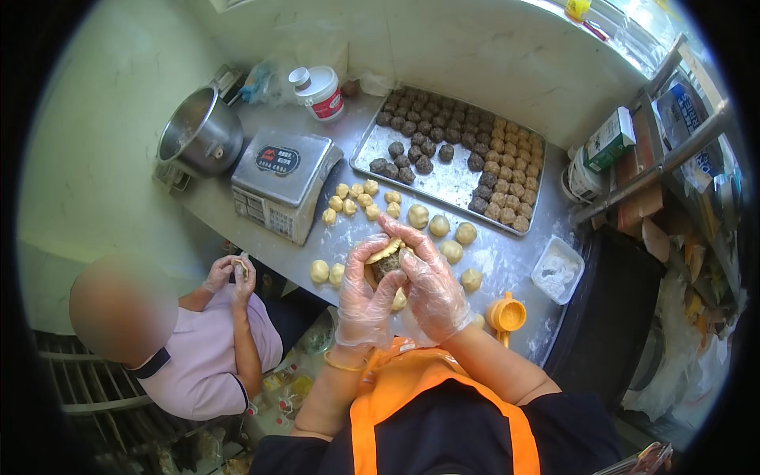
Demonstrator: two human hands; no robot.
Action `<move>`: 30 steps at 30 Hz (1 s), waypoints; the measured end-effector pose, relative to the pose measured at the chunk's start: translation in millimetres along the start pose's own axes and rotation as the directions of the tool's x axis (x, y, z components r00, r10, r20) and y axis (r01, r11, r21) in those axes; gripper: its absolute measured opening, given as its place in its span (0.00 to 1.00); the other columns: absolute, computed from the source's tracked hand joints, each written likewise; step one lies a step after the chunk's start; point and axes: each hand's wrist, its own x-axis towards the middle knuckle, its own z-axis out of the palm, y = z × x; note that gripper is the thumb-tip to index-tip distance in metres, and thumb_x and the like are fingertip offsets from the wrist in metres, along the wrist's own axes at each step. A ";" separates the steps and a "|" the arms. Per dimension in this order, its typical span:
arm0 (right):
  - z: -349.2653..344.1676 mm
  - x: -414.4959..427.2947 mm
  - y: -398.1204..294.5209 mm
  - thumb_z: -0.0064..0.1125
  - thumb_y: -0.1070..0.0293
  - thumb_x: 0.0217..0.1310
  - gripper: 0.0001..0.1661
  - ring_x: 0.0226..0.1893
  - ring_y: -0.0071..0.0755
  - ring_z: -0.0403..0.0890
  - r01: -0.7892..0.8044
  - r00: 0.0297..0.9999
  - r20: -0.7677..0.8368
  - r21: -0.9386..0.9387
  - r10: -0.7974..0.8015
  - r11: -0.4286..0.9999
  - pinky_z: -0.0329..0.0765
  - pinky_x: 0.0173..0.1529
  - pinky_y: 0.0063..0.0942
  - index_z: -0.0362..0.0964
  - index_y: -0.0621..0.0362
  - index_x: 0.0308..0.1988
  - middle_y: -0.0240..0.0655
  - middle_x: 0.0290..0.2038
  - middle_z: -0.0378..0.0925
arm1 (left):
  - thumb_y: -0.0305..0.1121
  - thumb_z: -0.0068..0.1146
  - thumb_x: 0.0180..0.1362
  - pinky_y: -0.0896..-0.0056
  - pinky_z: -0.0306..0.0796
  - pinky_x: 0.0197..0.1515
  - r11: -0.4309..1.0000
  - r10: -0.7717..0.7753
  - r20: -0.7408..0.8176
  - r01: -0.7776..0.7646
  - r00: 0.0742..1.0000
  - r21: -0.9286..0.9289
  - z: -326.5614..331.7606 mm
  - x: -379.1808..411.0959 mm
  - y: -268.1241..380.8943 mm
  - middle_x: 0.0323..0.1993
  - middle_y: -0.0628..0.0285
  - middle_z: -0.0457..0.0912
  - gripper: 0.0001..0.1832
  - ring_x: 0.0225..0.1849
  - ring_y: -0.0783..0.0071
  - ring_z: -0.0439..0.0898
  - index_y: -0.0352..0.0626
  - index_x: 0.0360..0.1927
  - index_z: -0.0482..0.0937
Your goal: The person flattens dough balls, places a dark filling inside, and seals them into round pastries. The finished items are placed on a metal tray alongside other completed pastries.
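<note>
Both my hands wear clear plastic gloves and meet above the table's front part. Cupped between my left hand (367, 297) and my right hand (436, 291) is a dark filling ball (387, 265), partly wrapped in a sheet of pale yellow dough (383, 252). The fingers of both hands press around it, and its underside is hidden. Smooth round dough balls (451, 252) lie on the floured steel table just beyond and beside my hands. Farther off is a cluster of smaller, rougher dough pieces (349, 206).
A metal tray (442, 181) holds rows of dark and light brown balls. Left stand a weighing scale (285, 160), a steel mixing bowl (205, 133) and a white tub (320, 89). Right are a flour container (557, 270) and an orange mould (506, 314). A co-worker (208, 350) at left handles dough.
</note>
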 end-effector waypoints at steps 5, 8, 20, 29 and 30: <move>-8.0 0.2 -16.9 0.51 0.58 0.79 0.38 0.83 0.41 0.47 -0.125 0.992 0.047 0.118 0.120 0.985 0.49 0.82 0.38 0.53 0.60 0.78 0.42 0.81 0.53 | 0.30 0.70 0.67 0.72 0.75 0.65 0.975 -0.173 -0.047 0.164 0.984 -0.149 1.3 -3.7 24.4 0.63 0.61 0.74 0.32 0.63 0.73 0.75 0.39 0.71 0.69; -8.4 -2.1 9.2 0.50 0.54 0.81 0.39 0.81 0.42 0.54 -0.049 0.999 0.013 0.084 0.048 0.995 0.53 0.81 0.38 0.51 0.57 0.80 0.40 0.80 0.55 | 0.32 0.67 0.70 0.70 0.73 0.66 0.945 -0.225 -0.060 0.202 0.973 -0.257 13.8 -3.0 27.6 0.63 0.61 0.73 0.28 0.63 0.72 0.74 0.38 0.69 0.71; 11.2 1.3 24.8 0.51 0.53 0.81 0.32 0.75 0.46 0.63 0.309 0.951 0.033 -0.134 -0.308 0.942 0.57 0.78 0.44 0.61 0.55 0.74 0.49 0.77 0.59 | 0.39 0.52 0.79 0.68 0.66 0.72 0.977 -0.014 -0.176 -0.024 0.984 -0.214 28.5 -21.7 12.1 0.62 0.59 0.76 0.23 0.65 0.68 0.75 0.40 0.70 0.68; 12.0 -6.5 13.5 0.52 0.55 0.80 0.27 0.79 0.50 0.58 0.418 0.908 0.128 -0.321 -0.398 0.850 0.51 0.81 0.47 0.68 0.57 0.68 0.54 0.79 0.56 | 0.38 0.47 0.80 0.65 0.65 0.72 0.968 0.198 0.069 -0.206 0.978 0.145 27.5 -18.6 43.9 0.65 0.56 0.74 0.27 0.67 0.67 0.74 0.37 0.75 0.61; 21.8 -4.8 13.3 0.51 0.63 0.79 0.18 0.78 0.52 0.61 0.479 0.875 0.085 -0.286 -0.476 0.830 0.50 0.81 0.50 0.74 0.58 0.60 0.55 0.74 0.65 | 0.35 0.46 0.81 0.66 0.65 0.72 0.925 0.274 0.120 -0.295 0.954 0.238 27.6 -14.7 44.6 0.64 0.56 0.75 0.25 0.67 0.67 0.74 0.36 0.75 0.62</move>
